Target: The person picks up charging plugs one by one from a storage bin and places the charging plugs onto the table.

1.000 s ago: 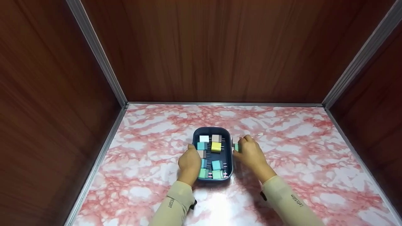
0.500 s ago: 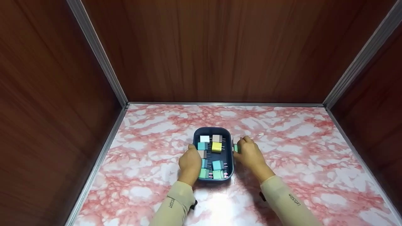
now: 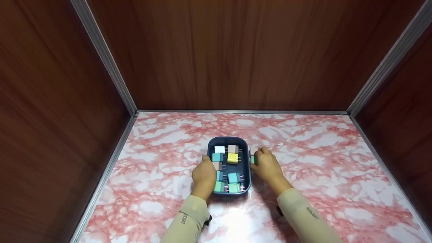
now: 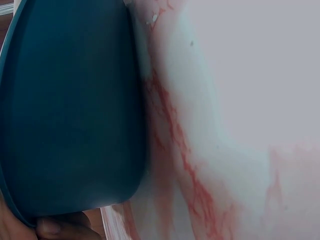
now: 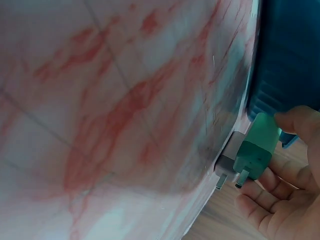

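A dark blue plastic box (image 3: pixel 250 175) stands on the table with several charger plugs in it, among them a yellow charger plug (image 3: pixel 232 158). My left hand (image 3: pixel 204 174) grips the box's left wall, thumb at the rim; its fingers (image 4: pixel 50 227) show under the rim in the left wrist view. Just outside the right wall, my right hand (image 3: pixel 267 165) pinches a green charger plug (image 5: pixel 259 145) between thumb and fingers, its metal prongs pointing away from the box. A pale beige charger plug (image 5: pixel 231 154) sits right beside the green one, on the table.
The table (image 3: pixel 162 162) has a red-and-white marbled top. Wooden panels close it off at the back (image 3: pixel 216 54), the left (image 3: pixel 60 101) and the right (image 3: pixel 398 101), with grey metal strips along their edges.
My right wrist and forearm have shifted slightly to the left, and the right hand sits a little nearer the box. The left hand and box stay put.
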`<action>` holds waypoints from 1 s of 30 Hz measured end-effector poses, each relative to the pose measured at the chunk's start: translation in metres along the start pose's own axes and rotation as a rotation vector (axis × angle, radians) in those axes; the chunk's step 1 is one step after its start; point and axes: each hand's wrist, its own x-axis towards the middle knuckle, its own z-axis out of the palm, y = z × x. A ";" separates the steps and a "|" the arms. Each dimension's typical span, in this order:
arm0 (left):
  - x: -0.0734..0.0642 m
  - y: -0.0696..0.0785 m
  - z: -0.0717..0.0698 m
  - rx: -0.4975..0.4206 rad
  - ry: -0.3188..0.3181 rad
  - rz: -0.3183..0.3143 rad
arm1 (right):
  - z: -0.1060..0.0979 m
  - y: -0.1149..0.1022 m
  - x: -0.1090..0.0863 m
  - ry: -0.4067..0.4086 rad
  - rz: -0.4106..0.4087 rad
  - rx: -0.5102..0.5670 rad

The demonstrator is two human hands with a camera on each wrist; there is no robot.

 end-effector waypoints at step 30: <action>0.002 -0.001 0.001 -0.008 -0.019 -0.002 | 0.009 0.000 0.002 -0.005 0.028 0.000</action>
